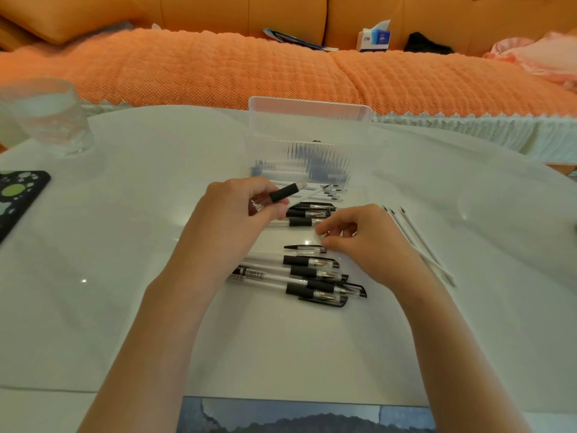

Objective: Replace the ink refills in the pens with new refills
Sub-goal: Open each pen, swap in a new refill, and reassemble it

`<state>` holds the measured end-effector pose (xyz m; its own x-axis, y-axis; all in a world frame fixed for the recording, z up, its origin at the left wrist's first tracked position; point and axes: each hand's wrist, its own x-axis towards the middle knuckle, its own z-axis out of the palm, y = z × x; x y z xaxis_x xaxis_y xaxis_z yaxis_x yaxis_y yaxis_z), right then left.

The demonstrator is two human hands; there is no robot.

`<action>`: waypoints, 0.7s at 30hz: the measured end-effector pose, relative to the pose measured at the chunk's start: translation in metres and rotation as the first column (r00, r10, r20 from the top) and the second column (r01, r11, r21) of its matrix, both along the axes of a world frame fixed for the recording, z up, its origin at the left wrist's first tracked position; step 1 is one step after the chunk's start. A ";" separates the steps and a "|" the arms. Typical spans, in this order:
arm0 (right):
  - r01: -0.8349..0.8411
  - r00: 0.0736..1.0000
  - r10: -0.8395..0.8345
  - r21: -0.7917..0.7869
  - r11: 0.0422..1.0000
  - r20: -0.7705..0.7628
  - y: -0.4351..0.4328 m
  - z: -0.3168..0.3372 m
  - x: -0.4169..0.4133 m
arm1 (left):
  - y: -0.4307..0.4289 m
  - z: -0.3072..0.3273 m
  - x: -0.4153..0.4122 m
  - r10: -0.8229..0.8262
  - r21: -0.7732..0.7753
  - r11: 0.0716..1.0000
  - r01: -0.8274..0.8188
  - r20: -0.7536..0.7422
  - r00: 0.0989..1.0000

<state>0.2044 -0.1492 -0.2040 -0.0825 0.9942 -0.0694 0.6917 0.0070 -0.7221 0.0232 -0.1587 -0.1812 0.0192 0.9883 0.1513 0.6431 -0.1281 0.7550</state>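
Observation:
My left hand [237,207] holds a clear pen barrel with a black grip [282,192], its open end pointing up and right. My right hand [365,235] rests low on the white table [125,245], its fingertips pinched on or right at a small part beside a loose pen cap [304,249]; what it grips is hidden. Several capped pens [312,276] lie in a row between my wrists, with more pens [309,214] behind my hands. White refills [418,245] lie to the right. Other refills [324,192] lie before a clear plastic box [299,142].
A glass of water [46,117] stands at the far left. A dark phone case with green spots [15,198] lies at the left edge. An orange sofa [218,73] runs behind the table, with a tissue box [374,37] on it.

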 end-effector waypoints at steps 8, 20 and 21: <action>0.068 0.985 -0.057 0.063 0.996 -0.165 0.000 0.006 0.005 | -0.001 0.000 0.002 -0.024 0.007 1.000 0.024 0.013 1.000; 0.198 0.627 -0.191 -0.083 0.977 -0.756 0.000 0.024 0.006 | -0.002 -0.002 0.013 -0.136 0.014 0.991 0.135 0.072 0.988; 0.260 0.628 -0.218 -0.062 0.964 -0.747 0.001 0.027 0.013 | -0.002 -0.002 0.011 -0.137 -0.002 0.990 0.138 0.079 0.987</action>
